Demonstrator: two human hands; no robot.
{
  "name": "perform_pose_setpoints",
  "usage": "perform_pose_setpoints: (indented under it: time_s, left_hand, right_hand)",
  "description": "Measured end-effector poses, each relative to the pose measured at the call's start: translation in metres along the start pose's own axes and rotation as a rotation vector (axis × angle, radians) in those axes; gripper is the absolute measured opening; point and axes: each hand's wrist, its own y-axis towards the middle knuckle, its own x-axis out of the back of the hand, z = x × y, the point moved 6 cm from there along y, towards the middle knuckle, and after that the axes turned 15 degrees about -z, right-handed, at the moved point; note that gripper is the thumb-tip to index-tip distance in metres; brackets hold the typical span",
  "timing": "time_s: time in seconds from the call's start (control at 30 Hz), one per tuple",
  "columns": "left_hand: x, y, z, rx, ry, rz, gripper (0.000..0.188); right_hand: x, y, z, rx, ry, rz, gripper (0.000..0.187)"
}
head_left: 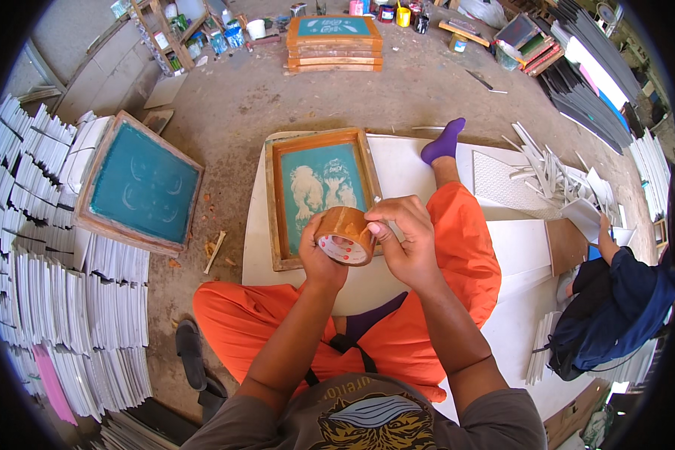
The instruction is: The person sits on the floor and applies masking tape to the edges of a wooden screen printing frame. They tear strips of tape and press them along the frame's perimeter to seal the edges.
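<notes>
Seated person, seen from the head camera, holding a roll of brown packing tape (345,235) above the lap, just in front of the near edge of a wooden-framed printing screen (322,193); the screen lies flat on a white board (397,169), its teal mesh bearing a pale motif. Left hand (319,251) wrapped around the left side of the roll, fingers closed on its outer face, steadying it; right hand (403,236) at the roll's right rim, thumb and forefinger pinched narrowly on the outer wrap, apparently on or at the loose end of the tape, though the end itself cannot be made out. Step in hand, as judged: finding and lifting the tape's free end, no strip yet drawn off. The next move would call for a firm nail-hold on the end and a steady pull away from the roll while the left hand resists the turn; a slanted pull risks splitting the strip. A second framed screen (139,186) leans on stacked white sheets (49,225) to the left; another person (615,300) in dark blue sits at the right.
</notes>
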Motion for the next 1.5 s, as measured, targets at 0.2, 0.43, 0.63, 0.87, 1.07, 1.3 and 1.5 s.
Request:
perform_pose_setpoints:
  time_s: [0.2, 0.43, 0.63, 0.87, 1.07, 1.3, 1.5]
  left_hand:
    - [0.005, 0.004, -0.008, -0.143, 0.006, -0.05, 0.027]
    - [-0.006, -0.009, -0.03, -0.463, 0.123, 0.001, 0.025]
    - [-0.008, -0.02, -0.046, -0.726, 0.266, 0.025, 0.022]
    - [-0.009, -0.032, -0.057, -1.043, 0.384, 0.124, 0.021]
    - [-0.009, -0.038, -0.065, -1.158, 0.449, 0.141, 0.022]
    - [-0.009, -0.04, -0.064, -1.159, 0.438, 0.148, 0.022]
    - [-0.005, -0.035, -0.07, -1.125, 0.288, 0.106, 0.026]
  right_hand:
    - [0.012, -0.001, 0.026, 0.169, -0.221, -0.09, 0.017]
    - [0.005, -0.005, 0.049, 0.406, -0.423, 0.004, 0.019]
    - [0.0, -0.003, 0.049, 0.284, -0.422, 0.019, 0.016]
    - [-0.01, -0.01, 0.046, 0.1, -0.417, -0.038, 0.01]
    - [-0.019, -0.016, 0.049, 0.117, -0.518, -0.01, 0.007]
    - [-0.016, -0.024, 0.045, 0.027, -0.38, -0.111, 0.009]
    - [-0.005, -0.032, 0.035, -0.205, -0.238, -0.201, 0.01]
